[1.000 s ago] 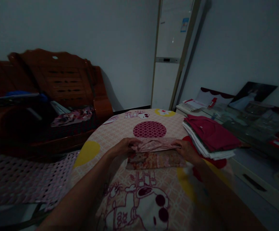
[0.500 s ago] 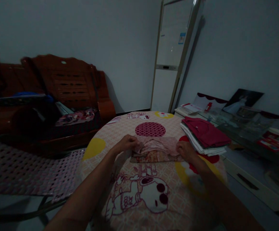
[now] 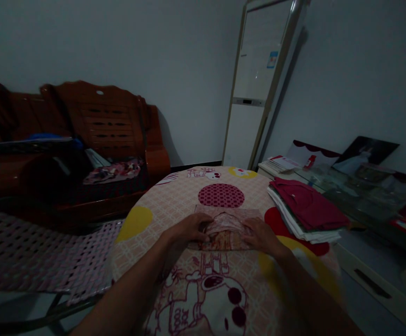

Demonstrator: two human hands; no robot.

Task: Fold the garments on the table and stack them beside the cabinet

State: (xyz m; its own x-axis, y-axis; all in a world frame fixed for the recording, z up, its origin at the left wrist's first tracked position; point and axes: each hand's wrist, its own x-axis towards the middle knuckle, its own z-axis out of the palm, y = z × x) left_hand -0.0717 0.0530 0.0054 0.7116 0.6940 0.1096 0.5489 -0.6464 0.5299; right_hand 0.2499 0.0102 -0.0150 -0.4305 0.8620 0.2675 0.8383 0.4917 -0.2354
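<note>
A folded pink patterned garment (image 3: 225,224) lies flat on the round table, with a ruffled fold across its middle and a brownish floral part along its near edge. My left hand (image 3: 194,227) is at the garment's left side, thumb and fingers closed around the bunched fabric. At the right side, my right hand (image 3: 260,235) grips the cloth in the same way, fingers on top and thumb nearer me. Some of the fabric is hidden under both hands.
A printed tablecloth (image 3: 175,200) covers the table. At its right edge sits a stack of folded clothes, a dark red one (image 3: 307,203) on top. Beyond stands a glass-topped cabinet (image 3: 360,186). A woven chair (image 3: 49,252) and a wooden sofa (image 3: 105,121) are on the left.
Both hands have moved inward along the garment, closer to each other, from its outer ends. The ruffled fold between them is more bunched. The view has shifted slightly.
</note>
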